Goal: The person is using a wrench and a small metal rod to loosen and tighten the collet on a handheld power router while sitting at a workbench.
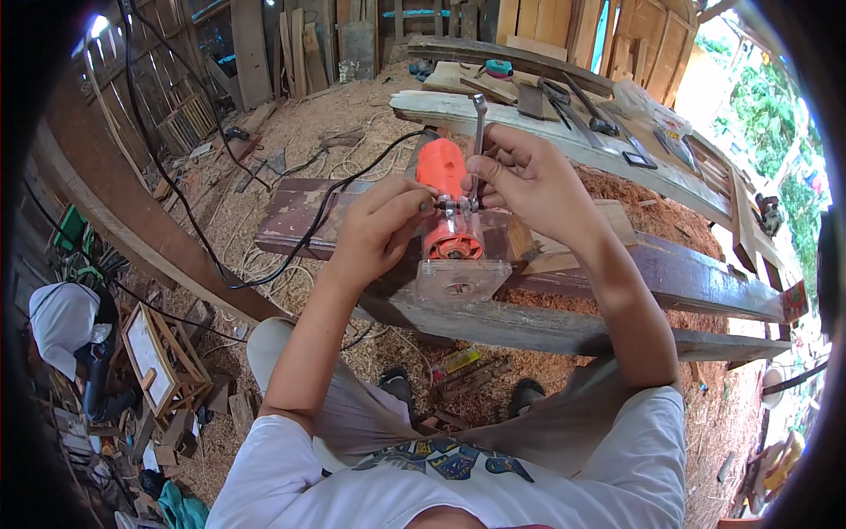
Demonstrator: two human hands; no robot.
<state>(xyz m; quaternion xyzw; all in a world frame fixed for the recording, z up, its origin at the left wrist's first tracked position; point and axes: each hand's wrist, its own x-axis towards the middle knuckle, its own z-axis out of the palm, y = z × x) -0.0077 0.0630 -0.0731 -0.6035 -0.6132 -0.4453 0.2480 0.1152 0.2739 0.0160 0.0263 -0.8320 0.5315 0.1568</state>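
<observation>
An orange trim router (439,165) lies on the boards in front of me, its transparent plastic base (463,282) toward me. My left hand (379,227) is closed, its fingertips pinching a small dark fastener on the left side of the metal clamp (454,205) around the router. Upright in my right hand (527,176) is a combination wrench (479,115), held between thumb and fingers. Its top end shows above the hand. The lower end is partly hidden by the fingers, close to the right side of the clamp.
A black cord (322,212) loops left from the router. Beyond it, a pale plank (546,128) carries a hammer (589,106), a phone-like dark object (639,160) and a plastic bag. Wood shavings cover the ground. A wooden frame (154,357) stands at lower left.
</observation>
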